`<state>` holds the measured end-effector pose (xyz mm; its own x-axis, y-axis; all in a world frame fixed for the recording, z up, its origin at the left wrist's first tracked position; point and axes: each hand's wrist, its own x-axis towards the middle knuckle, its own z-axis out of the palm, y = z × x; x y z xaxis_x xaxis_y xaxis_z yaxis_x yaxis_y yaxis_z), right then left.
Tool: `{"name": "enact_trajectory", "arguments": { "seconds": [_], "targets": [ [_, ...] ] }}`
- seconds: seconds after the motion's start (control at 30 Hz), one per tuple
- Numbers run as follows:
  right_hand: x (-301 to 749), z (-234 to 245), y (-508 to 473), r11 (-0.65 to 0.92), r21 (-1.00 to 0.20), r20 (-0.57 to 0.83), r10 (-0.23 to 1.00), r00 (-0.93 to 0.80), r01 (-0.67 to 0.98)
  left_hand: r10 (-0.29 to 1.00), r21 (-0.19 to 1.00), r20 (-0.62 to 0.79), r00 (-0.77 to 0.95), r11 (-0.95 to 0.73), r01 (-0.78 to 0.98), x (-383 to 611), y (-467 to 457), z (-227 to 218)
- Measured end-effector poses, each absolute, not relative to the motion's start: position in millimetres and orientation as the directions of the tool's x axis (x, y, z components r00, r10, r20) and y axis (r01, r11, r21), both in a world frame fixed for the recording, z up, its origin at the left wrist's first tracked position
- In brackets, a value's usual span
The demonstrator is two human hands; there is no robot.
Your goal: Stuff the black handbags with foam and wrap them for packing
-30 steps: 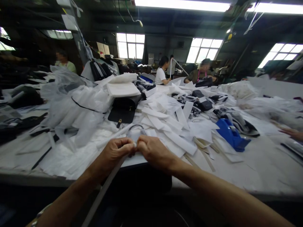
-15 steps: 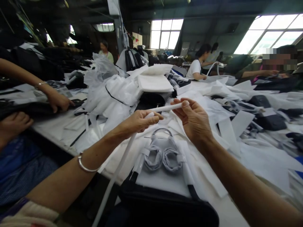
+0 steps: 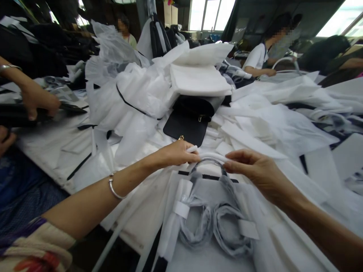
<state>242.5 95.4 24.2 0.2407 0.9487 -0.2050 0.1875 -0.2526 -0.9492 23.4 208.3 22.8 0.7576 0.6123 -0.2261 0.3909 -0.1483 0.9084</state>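
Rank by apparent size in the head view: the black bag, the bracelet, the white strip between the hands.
1. Black bag, clearly largest.
2. White strip and bracelet look close in size; the bracelet is nearer the camera, so no ranking.

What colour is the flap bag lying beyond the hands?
Black flap bag with a small gold clasp, clearest in the head view.

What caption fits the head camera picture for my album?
Two hands, left hand and right hand, pinch a white strip above a wrapped bag.
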Motion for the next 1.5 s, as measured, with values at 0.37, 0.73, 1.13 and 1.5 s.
{"name": "enact_trajectory", "arguments": {
  "seconds": [0.37,0.73,1.13,1.5],
  "targets": [
    [248,12,115,-0.132,-0.455,-0.187,0.981,0.05,0.881,0.606,0.844,-0.204,0.769,-0.289,0.451,39,216,-6],
    [256,0,111,-0.086,-0.468,-0.161,0.987,0.011,0.88,0.534,0.683,-0.158,0.831,-0.549,0.482,41,216,-2],
    [253,-1,113,-0.267,-0.55,-0.286,0.95,0.123,0.792,0.479,0.801,-0.345,0.807,-0.298,0.519,34,219,-9],
    [258,7,120,-0.215,-0.797,-0.375,0.909,-0.182,0.565,0.473,0.905,-0.335,0.815,-0.08,0.418,36,216,-20]
  ]
}}
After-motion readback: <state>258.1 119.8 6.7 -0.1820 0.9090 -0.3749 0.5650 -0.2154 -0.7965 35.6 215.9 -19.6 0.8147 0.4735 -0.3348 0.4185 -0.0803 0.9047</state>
